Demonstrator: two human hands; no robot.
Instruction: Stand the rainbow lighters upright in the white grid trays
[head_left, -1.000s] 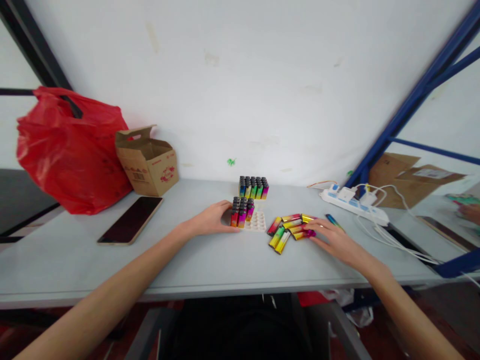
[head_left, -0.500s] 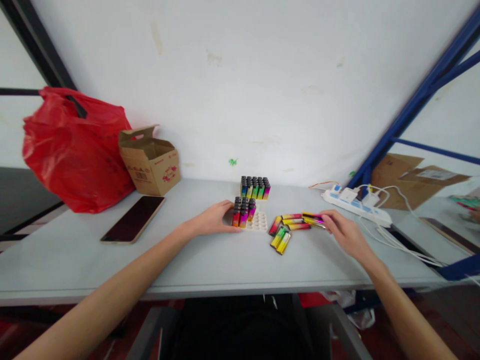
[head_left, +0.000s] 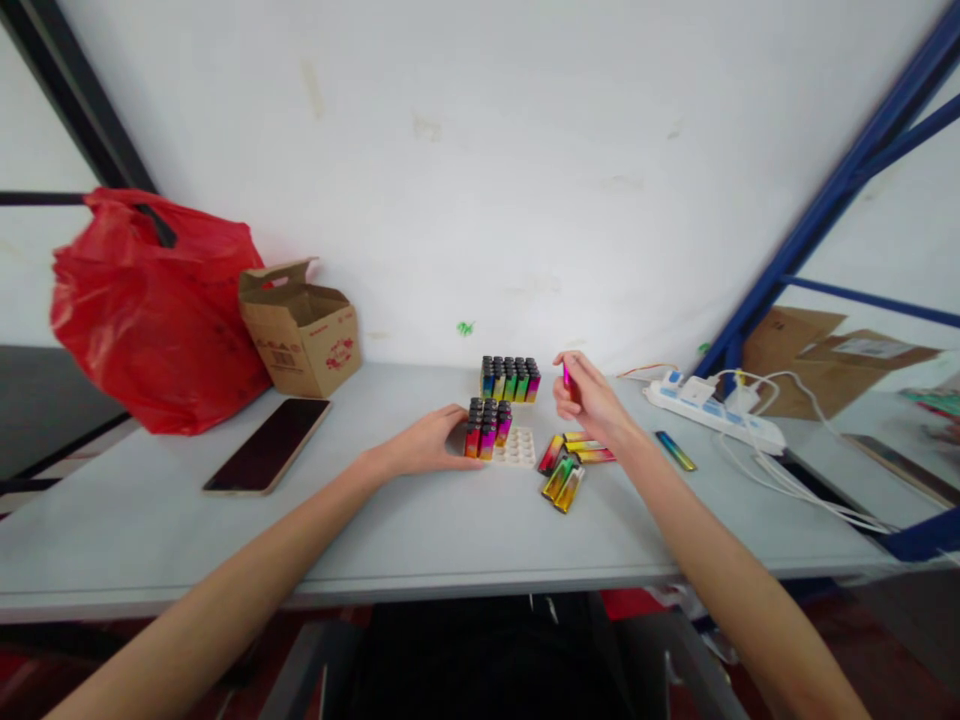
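Observation:
My left hand (head_left: 424, 440) grips the left side of a white tray (head_left: 517, 448), thumb in front and fingers behind. Upright lighters (head_left: 487, 430) with black tops fill its left part; bare round sockets show on the right. In the closed fingers of my right hand (head_left: 589, 395) is a pink-purple lighter (head_left: 568, 380), held upright above the table, right of the tray. Below that hand lies a loose pile of red, yellow and green lighters (head_left: 562, 482). One blue-yellow lighter (head_left: 676, 451) lies apart, right of my forearm. Behind the tray stands a full block of lighters (head_left: 510, 380).
At the left are a phone (head_left: 266, 446), an open cardboard box (head_left: 300, 335) and a red plastic bag (head_left: 157, 315). A white power strip (head_left: 712, 415) with plugs and cables lies at the right, near brown cardboard (head_left: 795, 350) and a blue frame (head_left: 817, 210).
My right hand has moved up and left from the pile's right end, carrying the pink-purple lighter. The blue-yellow lighter now shows on the table. My left hand stays at the tray.

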